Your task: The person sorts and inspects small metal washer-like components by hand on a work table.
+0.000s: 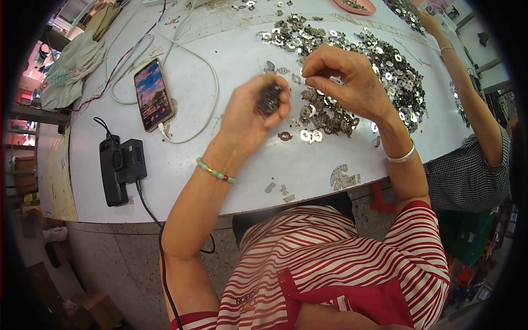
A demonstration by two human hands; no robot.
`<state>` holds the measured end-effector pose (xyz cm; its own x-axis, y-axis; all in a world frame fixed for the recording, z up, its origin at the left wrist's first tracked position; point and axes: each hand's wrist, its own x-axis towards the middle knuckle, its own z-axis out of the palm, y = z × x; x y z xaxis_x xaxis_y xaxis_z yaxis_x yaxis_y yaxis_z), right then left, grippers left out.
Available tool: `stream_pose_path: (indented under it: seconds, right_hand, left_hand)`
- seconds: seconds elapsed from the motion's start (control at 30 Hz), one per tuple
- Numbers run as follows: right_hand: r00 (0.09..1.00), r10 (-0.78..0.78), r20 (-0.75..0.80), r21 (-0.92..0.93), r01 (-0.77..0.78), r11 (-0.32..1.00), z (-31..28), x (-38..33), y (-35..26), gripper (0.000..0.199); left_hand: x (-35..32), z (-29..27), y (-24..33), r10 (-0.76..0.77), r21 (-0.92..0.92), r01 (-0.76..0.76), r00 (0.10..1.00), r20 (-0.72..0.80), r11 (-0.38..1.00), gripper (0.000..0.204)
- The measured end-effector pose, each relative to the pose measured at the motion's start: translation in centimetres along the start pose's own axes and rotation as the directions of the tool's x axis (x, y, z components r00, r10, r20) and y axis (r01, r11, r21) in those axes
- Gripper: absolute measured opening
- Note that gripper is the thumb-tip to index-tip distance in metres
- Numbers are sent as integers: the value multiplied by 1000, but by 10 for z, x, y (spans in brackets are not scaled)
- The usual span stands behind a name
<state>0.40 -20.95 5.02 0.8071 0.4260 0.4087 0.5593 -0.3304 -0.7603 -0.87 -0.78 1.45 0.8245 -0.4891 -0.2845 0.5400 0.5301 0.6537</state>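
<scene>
Bench (181, 176): white, worn top, fills centre and upper part of frame; front edge curves across lower middle.

Left hand (250, 113): centre of frame, raised just above bench, fingers curled shut round a dark stack of metal rings (269, 100); stack blurred, exact count can't tell. Green bead bracelet (215, 171) on wrist.

Right hand (346, 77): centre-right, just beside left hand, thumb and forefinger pinched narrow over loose parts; whether a piece sits betw. fingertips can't tell. Silver bangle (401, 155) on wrist.

Pile of silver stamped washers (352, 49): spread wide across upper centre to upper right of bench, under and beyond right hand. Small darker group of rings (322, 118) lies nearer, below right hand, w/ a few single pcs at its edge.

Phone (153, 94): left of centre, flat on bench, screen lit, tilted; white cable (209, 71) loops from it up toward top of frame.

Black box-shaped unit w/ vent grille (122, 165): lower left on bench near front edge, black cord (148, 206) drops off edge.

Pink tray (355, 6): top centre-right, partly cut off by frame.

Folded cloth (71, 69): upper left, off bench's far side.

Second person's arm (467, 93): right edge of frame, checked sleeve, hand reaching to upper right of pile; thin bracelet at wrist.

Wearer: red-white striped top (330, 264), bottom centre-right. Speckled floor (110, 258) lower left.
</scene>
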Motion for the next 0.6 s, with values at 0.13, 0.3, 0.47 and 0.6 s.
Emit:
stream_pose_path:
  seconds: [0.13, 0.3, 0.47, 0.6]
  right_hand:
    - [977, 43, 210, -230, 7, 973, -6, 0, 0, 12]
    - [925, -47, 378, -214, 137, 967, 1, -4, -1, 20]
    - [891, -66, 449, -344, 241, 908, -1, -11, 7, 32]
    - [884, 45, 466, -350, 138, 927, 3, -10, 2, 22]
  left_hand:
    - [3, -12, 11, 97, -97, -103, 993, -63, 990, 23]
    - [5, -17, 18, 115, -194, -129, 990, -82, 973, 20]
    - [5, -21, 16, 102, -209, -114, 993, -67, 971, 20]
    - [7, -24, 15, 87, -214, -94, 995, -43, 972, 21]
